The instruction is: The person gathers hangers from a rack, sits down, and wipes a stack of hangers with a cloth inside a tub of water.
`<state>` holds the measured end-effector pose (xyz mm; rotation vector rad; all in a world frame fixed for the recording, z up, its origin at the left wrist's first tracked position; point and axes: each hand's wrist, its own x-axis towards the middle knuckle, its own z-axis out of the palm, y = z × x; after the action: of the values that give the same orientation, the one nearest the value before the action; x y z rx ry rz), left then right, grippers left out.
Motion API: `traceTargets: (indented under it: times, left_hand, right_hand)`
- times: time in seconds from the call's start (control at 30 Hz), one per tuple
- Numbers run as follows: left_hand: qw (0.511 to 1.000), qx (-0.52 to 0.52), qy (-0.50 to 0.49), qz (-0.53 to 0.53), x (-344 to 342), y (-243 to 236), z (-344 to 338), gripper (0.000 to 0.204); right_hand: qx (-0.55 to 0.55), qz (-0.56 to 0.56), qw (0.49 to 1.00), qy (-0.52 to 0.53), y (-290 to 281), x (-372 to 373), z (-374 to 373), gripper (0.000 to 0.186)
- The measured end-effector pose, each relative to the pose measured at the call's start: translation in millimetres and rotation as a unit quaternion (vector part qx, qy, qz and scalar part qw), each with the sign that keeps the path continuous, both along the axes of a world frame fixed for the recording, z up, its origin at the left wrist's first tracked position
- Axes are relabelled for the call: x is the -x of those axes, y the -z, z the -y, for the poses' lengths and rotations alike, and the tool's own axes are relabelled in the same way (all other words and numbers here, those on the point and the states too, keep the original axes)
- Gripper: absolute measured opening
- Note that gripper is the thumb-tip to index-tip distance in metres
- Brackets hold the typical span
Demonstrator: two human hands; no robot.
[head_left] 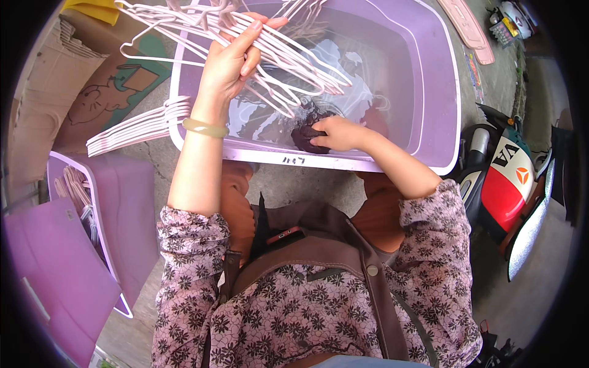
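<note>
My left hand (pixel 233 58) grips a bunch of white-pink clothes hangers (pixel 288 67), raised over the near left part of a purple tub (pixel 434 73) of water. In my right hand (pixel 337 133) is a dark, wet, crumpled cloth (pixel 305 136), held low at the water just inside the tub's near rim. The fingertips press into it. More hangers lie under the water near the far side, partly hidden by the bunch. Another stack of hangers (pixel 138 127) hangs on the tub's left rim, beside my left wrist.
A smaller purple bin (pixel 132 214) with hangers inside and a purple lid (pixel 58 264) stand at left. Behind them is a cardboard box (pixel 46 92). A red and white scooter (pixel 506 190) is parked at right; a pink plastic piece (pixel 469 27) lies beyond the tub.
</note>
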<state>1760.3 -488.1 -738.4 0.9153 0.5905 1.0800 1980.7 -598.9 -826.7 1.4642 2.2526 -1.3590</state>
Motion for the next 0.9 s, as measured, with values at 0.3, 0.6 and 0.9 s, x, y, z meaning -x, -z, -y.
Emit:
traceTargets:
  times: [0.3,0.6,0.9]
  left_hand:
    - [0.996,-0.053,-0.066,0.008,-35.8,15.2,15.6,0.013]
    - [0.995,0.004,-0.074,0.069,-48.2,9.4,19.4,0.015]
    - [0.996,-0.039,-0.074,0.017,-44.7,16.7,14.0,0.015]
  right_hand:
    - [-0.376,-0.223,0.826,0.355,-107.8,51.3,11.9,0.019]
    - [-0.516,-0.015,0.821,0.245,-90.1,71.2,7.5,0.022]
    - [-0.436,0.067,0.868,0.229,-104.1,36.1,23.6,0.018]
